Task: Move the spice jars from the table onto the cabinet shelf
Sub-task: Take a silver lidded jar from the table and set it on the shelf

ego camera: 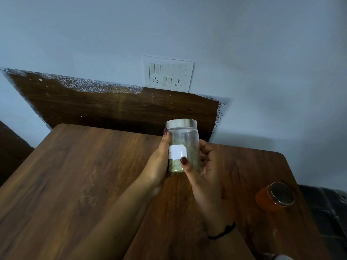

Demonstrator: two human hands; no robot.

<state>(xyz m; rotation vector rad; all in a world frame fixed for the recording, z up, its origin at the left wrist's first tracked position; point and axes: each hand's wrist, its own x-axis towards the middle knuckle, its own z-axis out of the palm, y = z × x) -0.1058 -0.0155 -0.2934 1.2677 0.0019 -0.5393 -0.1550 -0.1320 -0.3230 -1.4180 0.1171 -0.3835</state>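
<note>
Fingers of left hand point(159, 161) and right hand point(204, 169) curl round a herb jar point(185, 139) at frame centre, over the wooden table point(75, 175). An orange spice jar point(274, 197) stands lower right, a switchboard point(169, 74) upper centre.

Head camera looks down closely over the table point(75, 184) toward the wall point(244, 44).
</note>
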